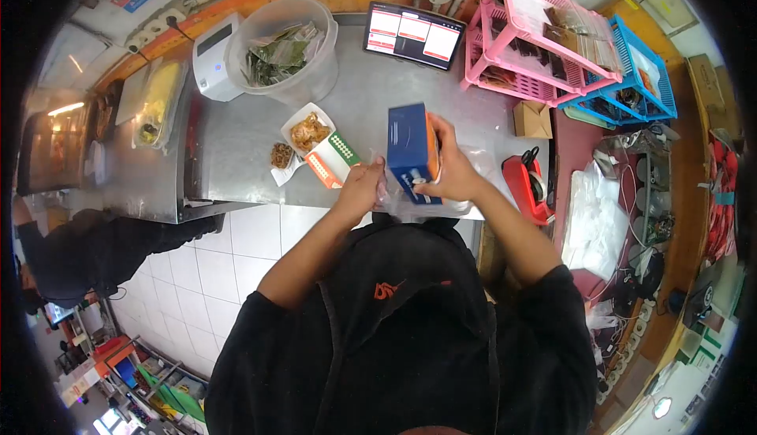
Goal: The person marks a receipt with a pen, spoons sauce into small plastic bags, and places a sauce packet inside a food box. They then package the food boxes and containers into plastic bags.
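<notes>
My right hand (456,168) is wrapped round a dark blue and orange box (408,147), held upright near the front edge of the steel counter. Just left of it, the fingers of my left hand (363,186) are pinched on the edge of a clear plastic bag (394,208). The bag spreads under and around the lower part of the box; how far the box sits inside it I cannot tell. Beside my left hand lies an opened green, white and orange food box (333,159) with fried food (309,132) in it. A small paper of brown crumbly food (281,156) touches its left side.
Along the back of the steel counter (236,139) stand a tub of green packets (319,68), a white printer (217,60) and a tablet (414,35). Pink racks (544,88), a small brown box (533,119) and a red tape dispenser (527,190) are on the right. Another person (87,253) is at left.
</notes>
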Motion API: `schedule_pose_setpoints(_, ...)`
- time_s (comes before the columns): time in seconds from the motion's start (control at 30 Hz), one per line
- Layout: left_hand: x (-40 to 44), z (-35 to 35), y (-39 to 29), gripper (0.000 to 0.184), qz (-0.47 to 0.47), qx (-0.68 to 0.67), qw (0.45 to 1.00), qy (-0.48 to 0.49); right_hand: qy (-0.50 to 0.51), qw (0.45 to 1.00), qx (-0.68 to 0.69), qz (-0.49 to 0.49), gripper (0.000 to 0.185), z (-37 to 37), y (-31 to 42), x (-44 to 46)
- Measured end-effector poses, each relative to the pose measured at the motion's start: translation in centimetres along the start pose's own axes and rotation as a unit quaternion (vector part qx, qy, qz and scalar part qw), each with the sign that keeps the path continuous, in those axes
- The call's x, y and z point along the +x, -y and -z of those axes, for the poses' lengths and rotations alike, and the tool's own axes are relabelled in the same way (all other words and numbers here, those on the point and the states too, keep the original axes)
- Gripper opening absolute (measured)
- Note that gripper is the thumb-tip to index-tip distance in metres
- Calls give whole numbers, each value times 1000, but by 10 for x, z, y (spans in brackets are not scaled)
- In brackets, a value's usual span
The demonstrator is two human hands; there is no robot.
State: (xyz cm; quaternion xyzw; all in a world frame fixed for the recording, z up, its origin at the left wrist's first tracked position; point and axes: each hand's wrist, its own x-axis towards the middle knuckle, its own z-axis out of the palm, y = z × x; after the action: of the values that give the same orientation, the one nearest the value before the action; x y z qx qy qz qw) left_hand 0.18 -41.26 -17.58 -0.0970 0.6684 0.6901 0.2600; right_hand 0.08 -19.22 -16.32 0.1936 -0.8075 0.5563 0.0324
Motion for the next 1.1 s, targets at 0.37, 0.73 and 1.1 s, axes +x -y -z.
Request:
schedule_pose_setpoints(0.37,-13,-16,-11,28,-121,-140,967,176,177,836,-510,-100,61,-20,-28,-42)
schedule_pose_setpoints(0.73,-13,1,-65,13,-94,-30,993,64,429,634,-595,-244,40,114,119,-16)
schedule_pose_setpoints(1.1,-5,-119,-157,14,-368,461,790,169,326,916,-224,-66,15,101,181,-29)
